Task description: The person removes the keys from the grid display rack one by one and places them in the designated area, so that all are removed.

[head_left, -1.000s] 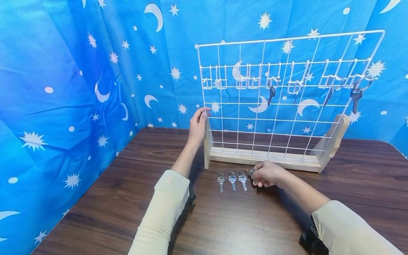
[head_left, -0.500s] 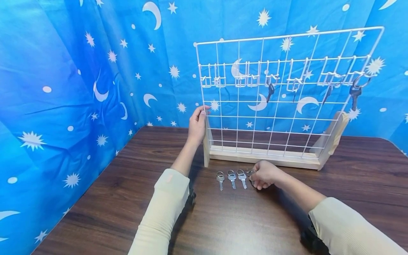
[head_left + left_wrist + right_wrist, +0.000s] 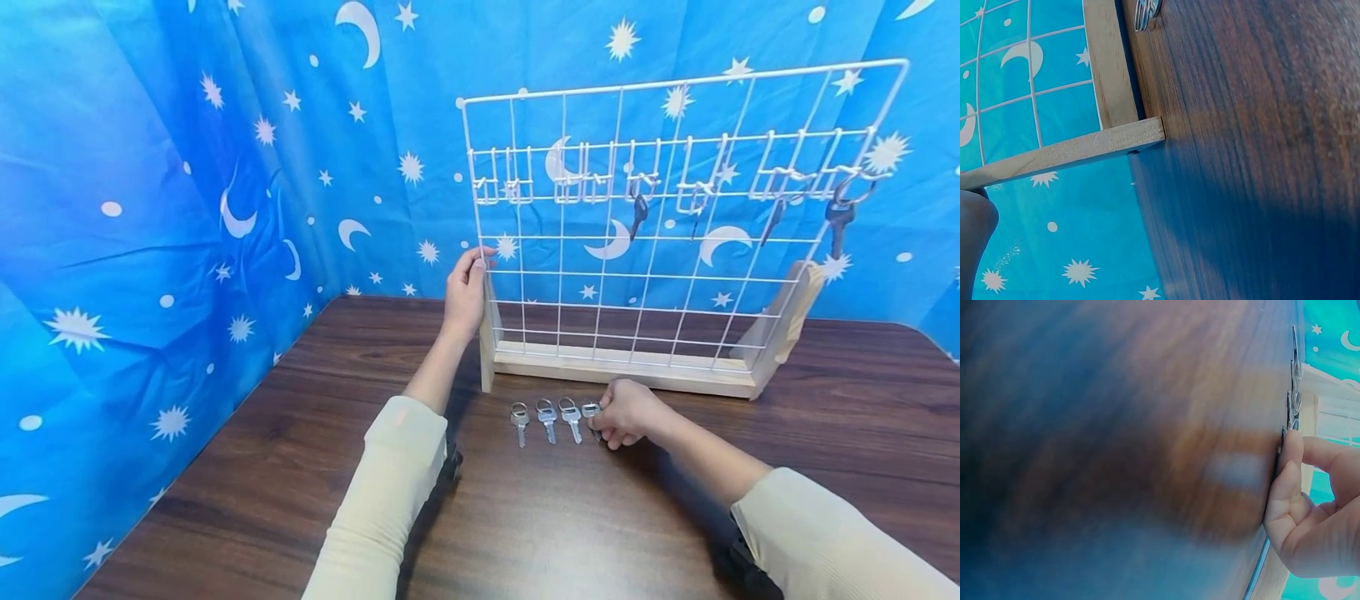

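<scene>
A white wire grid rack [image 3: 675,82] stands on a light wooden base [image 3: 622,361]. My left hand [image 3: 465,296] grips its left side post, fingers behind and thumb in front. Low over the table in front of the rack, my right hand [image 3: 630,414] pinches a silver key [image 3: 590,409] with a ring; its blade is partly hidden by the fingers. To the left of it, three similar keys [image 3: 547,417] lie in a row, rings toward the rack. In the right wrist view, the thumb and fingers [image 3: 1294,450] meet at the tabletop beside the row.
White hooks [image 3: 596,190] line the upper grid. Several dark-looking keys hang on the right part, including one at mid-grid [image 3: 639,215] and one at the right edge [image 3: 839,218]. A blue curtain [image 3: 300,150] with moons and stars stands behind the brown wooden table [image 3: 540,517].
The key at my right fingers has gone from tilted and dark to lying flatter, its head and ring now showing. My left hand has stayed on the rack.
</scene>
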The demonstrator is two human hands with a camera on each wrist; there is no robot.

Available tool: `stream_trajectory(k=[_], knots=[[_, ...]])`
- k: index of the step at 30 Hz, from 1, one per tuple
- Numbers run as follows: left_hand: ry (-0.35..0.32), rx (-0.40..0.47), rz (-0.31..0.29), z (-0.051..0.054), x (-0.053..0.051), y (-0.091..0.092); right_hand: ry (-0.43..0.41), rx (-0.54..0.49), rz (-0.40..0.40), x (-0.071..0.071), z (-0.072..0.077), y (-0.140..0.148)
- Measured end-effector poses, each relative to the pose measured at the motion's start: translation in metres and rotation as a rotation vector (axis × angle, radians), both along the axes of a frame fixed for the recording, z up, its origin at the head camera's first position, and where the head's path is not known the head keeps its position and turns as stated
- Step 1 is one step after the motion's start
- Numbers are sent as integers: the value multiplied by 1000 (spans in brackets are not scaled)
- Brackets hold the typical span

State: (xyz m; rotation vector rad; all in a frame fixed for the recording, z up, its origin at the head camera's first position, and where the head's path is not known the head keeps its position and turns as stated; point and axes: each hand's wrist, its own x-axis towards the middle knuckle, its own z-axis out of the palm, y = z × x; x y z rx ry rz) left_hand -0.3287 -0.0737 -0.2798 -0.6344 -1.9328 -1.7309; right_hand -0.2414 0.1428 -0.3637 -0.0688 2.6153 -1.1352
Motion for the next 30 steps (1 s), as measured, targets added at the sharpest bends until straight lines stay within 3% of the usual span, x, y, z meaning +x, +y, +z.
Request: stream_trajectory(k=[11,17,19,24,26,30], knots=[[-2,0,11,0,2,1,4,15,-2,4,2,9],[0,-4,12,0,1,0,32,-12,10,4,10,21],[-10,-7,21,0,1,0,103,72,17,3,16,25],[-17,4,25,-13,-18,-2,381,299,-66,3,38,29],[-4,5,21,-18,-26,-2,490,291,-129,3,47,30],[1,6,29,-20,-28,-1,750,180,-254,0,61,27]])
